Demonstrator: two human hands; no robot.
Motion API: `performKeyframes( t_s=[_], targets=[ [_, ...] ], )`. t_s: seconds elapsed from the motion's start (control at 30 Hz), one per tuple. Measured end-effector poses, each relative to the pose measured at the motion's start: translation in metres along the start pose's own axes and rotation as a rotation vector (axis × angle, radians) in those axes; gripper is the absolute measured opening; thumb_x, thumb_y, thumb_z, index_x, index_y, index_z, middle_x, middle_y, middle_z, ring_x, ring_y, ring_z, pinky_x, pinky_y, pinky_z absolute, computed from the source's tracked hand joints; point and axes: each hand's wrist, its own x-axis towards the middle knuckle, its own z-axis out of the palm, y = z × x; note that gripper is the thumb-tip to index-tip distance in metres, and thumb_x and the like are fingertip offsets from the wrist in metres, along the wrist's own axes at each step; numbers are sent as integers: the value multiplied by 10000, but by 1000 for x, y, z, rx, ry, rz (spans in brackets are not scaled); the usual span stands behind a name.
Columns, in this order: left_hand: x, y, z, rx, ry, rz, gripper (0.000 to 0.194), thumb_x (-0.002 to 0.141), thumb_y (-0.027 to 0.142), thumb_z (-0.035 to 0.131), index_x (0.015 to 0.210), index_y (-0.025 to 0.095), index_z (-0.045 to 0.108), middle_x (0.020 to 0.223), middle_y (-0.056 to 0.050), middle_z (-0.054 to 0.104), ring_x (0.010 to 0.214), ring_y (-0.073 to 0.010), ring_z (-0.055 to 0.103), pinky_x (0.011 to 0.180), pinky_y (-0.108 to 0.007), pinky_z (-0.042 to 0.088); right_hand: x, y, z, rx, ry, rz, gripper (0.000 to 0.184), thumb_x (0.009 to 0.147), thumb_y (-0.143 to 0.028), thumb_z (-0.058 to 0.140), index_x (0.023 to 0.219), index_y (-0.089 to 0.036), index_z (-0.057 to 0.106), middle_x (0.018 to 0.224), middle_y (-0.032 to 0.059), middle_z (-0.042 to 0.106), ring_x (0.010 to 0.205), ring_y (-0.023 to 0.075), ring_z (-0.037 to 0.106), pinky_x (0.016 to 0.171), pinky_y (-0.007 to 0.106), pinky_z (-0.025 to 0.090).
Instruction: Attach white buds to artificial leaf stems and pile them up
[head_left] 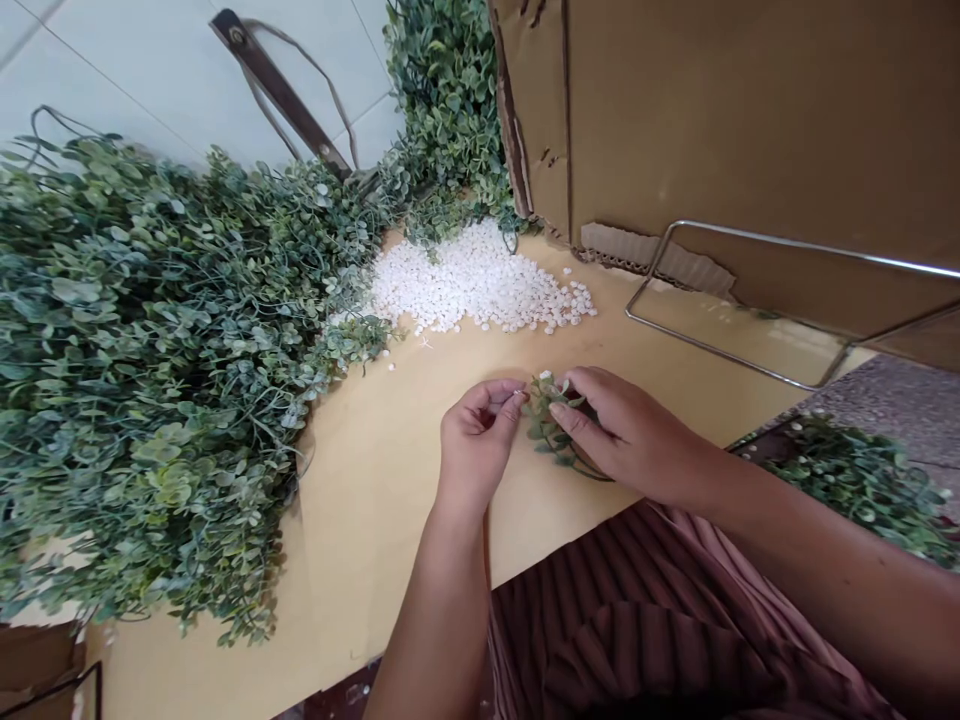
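Over one pleated skirt (637, 640), holds one artificial leafy sprig (551, 432) with right hand (637, 425) closed, pinches one tiny, unclear piece (519, 394) with left hand (476, 435), both nearer than the white floret pile (465, 280). Apparently begun, with one white floret (545, 375) visible on the sprig and uncountably many loose in the pile.

Foliage (150, 290) is grn w/ paler yellow-grn patches; beads (469, 280) are bright wht. Worktop (375, 470) is plain tan-yellow, cardboard box (720, 120) brn. Skirt (645, 620) is dk maroon-brn w/ darker stripe-like folds; floor (922, 410) is speckled gry.
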Motion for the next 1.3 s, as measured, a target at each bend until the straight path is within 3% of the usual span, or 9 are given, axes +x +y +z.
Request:
performKeyframes(
  t_s=[0.1,0.2,0.33,0.53,0.77,1.03,1.3],
  targets=[
    [0,1,-1,-64,-7,-10,186,579,238,771,712,150,676,595,19,652,548,-71,582,566,-184,484,4,1,3,90,-17,43,75,804,-214,436,735,-195,413,683,29,536,606,153,487,565,262,375],
    [0,2,-1,-108,-10,-24,198,571,248,781,723,159,691,585,26,651,547,-59,577,572,-171,483,6,1,7,84,-5,51,26,763,-194,481,779,-174,479,716,47,563,650,172,517,596,277,386],
    [1,3,-2,-132,-1,-41,210,563,247,788,742,167,712,600,20,663,539,-54,570,566,-170,485,7,0,10,88,-11,28,140,802,-226,439,710,-164,525,739,91,591,743,220,552,674,331,409],
    [0,3,-3,-134,13,-70,197,569,233,785,747,178,723,616,17,673,528,-50,571,553,-165,475,9,1,10,235,17,0,226,819,-289,432,666,-171,548,684,63,571,725,203,537,688,334,413],
    [-1,4,-3,-132,-25,-57,194,557,263,796,707,175,708,584,18,659,540,-64,591,570,-180,490,12,-2,9,316,72,115,218,762,-300,455,604,-168,527,622,30,518,634,166,513,613,300,400],
    [1,5,-4,-161,-24,-49,201,523,240,810,679,175,702,619,12,680,574,-75,598,643,-216,511,12,-3,7,424,36,209,255,749,-351,519,590,-155,561,561,11,523,546,136,492,523,265,379],
    [0,6,-3,-133,-17,-48,163,535,211,800,635,168,679,632,4,693,569,-76,593,602,-208,486,13,-2,10,448,81,131,158,707,-239,499,572,-162,527,555,-12,492,546,117,463,524,242,360]
  ],
)
